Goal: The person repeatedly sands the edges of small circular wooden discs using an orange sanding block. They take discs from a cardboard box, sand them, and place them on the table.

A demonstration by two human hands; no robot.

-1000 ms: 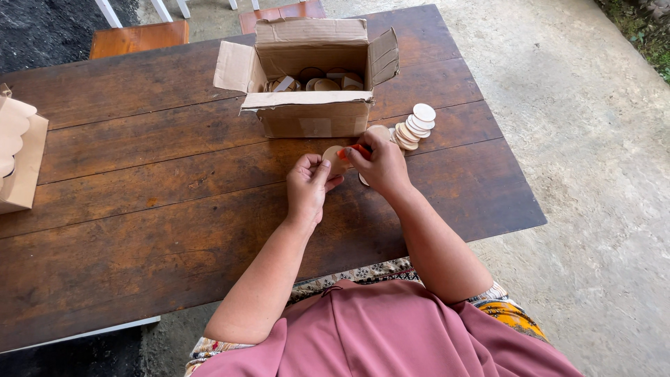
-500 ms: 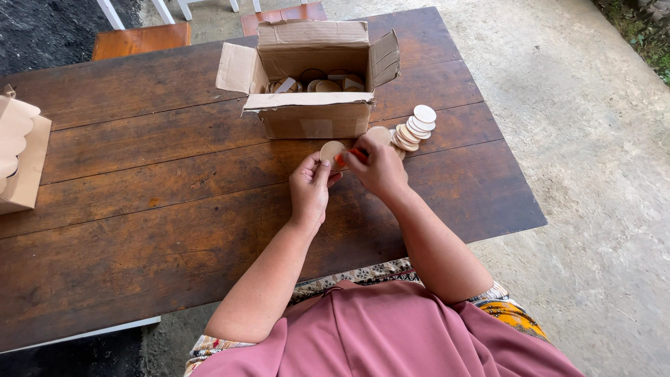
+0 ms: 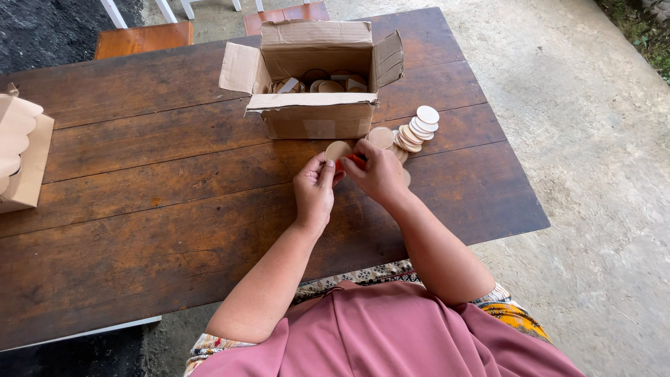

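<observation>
My left hand (image 3: 315, 190) pinches a small round wooden disc (image 3: 338, 150) upright above the dark wooden table (image 3: 139, 209). Close against it, my right hand (image 3: 380, 171) grips a small red object (image 3: 354, 161) that touches the disc. Just beyond my hands stands an open cardboard box (image 3: 317, 77) with several more wooden discs inside. A loose pile of pale wooden discs (image 3: 415, 129) lies on the table right of the box, near my right hand.
Another cardboard box (image 3: 21, 153) with pale scalloped pieces sits at the table's left edge. Orange-brown chair seats (image 3: 143, 38) stand behind the table. Concrete floor (image 3: 593, 174) lies to the right.
Both hands have stayed in place; the disc has been turned slightly between my fingers while the red object works against it.
</observation>
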